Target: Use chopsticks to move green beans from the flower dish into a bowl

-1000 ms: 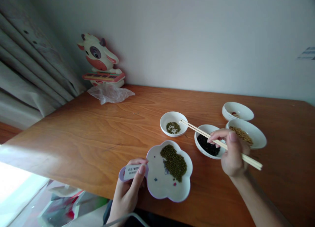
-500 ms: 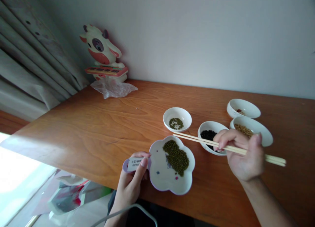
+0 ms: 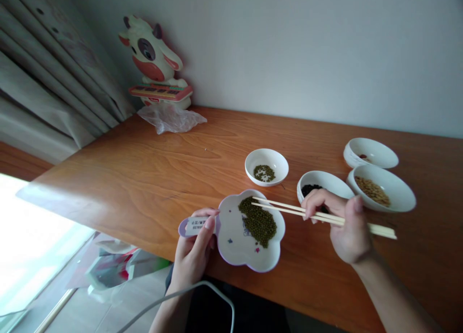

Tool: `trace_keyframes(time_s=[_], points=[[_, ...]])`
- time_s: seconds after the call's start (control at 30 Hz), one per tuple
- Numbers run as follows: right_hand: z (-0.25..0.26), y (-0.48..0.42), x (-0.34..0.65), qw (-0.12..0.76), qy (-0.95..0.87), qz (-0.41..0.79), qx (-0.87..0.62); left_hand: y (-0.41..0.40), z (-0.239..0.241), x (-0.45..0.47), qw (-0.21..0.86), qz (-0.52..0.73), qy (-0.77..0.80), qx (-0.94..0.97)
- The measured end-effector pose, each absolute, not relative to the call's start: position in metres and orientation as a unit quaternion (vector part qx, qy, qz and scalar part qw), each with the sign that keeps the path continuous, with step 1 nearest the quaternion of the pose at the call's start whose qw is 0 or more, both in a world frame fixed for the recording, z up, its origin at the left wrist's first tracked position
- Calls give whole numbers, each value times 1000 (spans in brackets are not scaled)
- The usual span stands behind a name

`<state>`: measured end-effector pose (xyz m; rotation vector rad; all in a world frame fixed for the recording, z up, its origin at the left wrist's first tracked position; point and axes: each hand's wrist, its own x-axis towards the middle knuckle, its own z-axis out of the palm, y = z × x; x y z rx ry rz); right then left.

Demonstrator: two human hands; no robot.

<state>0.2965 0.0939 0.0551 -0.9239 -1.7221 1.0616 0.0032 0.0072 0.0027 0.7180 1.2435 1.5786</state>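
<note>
My left hand (image 3: 195,248) is closed round the labelled handle of a white flower-shaped dish (image 3: 231,248) with a purple rim. Green mung beans (image 3: 261,224) lie heaped on the dish's upper right side. A pair of wooden chopsticks (image 3: 289,209) is gripped in my right hand (image 3: 343,224), their tips slightly apart over the upper part of the bean heap. Whether the tips touch any bean I cannot tell. Just beyond the dish stands a white bowl (image 3: 280,171) with a few mung beans (image 3: 263,173). My right fingers partly hide a white bowl (image 3: 334,183) of black beans (image 3: 309,189).
At the right, one white bowl (image 3: 401,195) holds tan beans or peanuts (image 3: 372,191); another bowl (image 3: 383,152) behind it has a few reddish-brown bits. A cow toy keyboard (image 3: 159,68) and a clear plastic bag (image 3: 173,118) sit at the back left of the wooden table (image 3: 173,179).
The chopsticks have moved from the gap near the small mung bean bowl to above the beans in the dish, and their tips have spread. My view has shifted slightly.
</note>
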Motion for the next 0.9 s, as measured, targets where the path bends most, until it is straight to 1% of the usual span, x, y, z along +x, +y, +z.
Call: trace_keyframes(time_s=[0.23, 0.43, 0.7, 0.9], points=[[48, 95, 298, 415, -710, 425, -379, 5, 0, 1, 485, 640, 497, 330], [47, 94, 295, 423, -708, 424, -375, 4, -2, 1, 483, 635, 496, 343], [63, 89, 282, 450, -690, 451, -342, 3, -1, 0, 477, 623, 514, 347], [55, 90, 284, 424, -722, 438, -327, 4, 2, 1, 474, 621, 521, 344]])
